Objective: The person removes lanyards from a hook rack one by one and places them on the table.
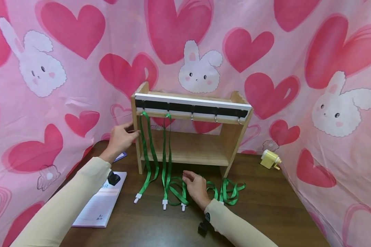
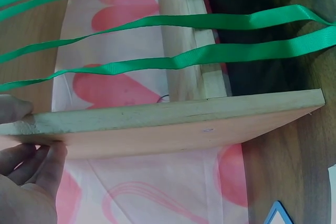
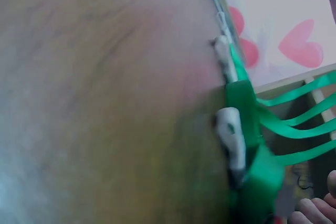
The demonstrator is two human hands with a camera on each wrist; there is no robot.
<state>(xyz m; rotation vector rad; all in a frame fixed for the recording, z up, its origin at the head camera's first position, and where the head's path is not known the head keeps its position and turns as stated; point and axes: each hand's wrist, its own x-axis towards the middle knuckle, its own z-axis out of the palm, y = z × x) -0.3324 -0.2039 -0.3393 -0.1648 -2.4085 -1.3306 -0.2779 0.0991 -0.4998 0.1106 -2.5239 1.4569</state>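
Note:
My left hand (image 1: pixel 121 137) grips the left side panel of a wooden rack (image 1: pixel 185 147), thumb on one face and fingers (image 2: pixel 47 169) on the other. A row of small metal hooks runs below the rack's black strip (image 1: pixel 179 107). Two green lanyards hang from the leftmost hooks, the outer lanyard (image 1: pixel 153 154) and the inner lanyard (image 1: pixel 164 164), their white clips on the table. Just right of a third green lanyard (image 1: pixel 177 195) lying on the table is my right hand (image 1: pixel 197 188), fingers loosely bent, nothing showing between them. More green lanyards (image 1: pixel 232 197) lie beyond it, partly hidden.
A notebook (image 1: pixel 103 206) lies on the dark wooden table at the left, with a blue-edged item (image 1: pixel 120 156) behind it. A yellow crank-handled gadget (image 1: pixel 269 160) stands at the back right. Behind the rack hangs a pink cloth (image 1: pixel 232 79) printed with hearts and rabbits.

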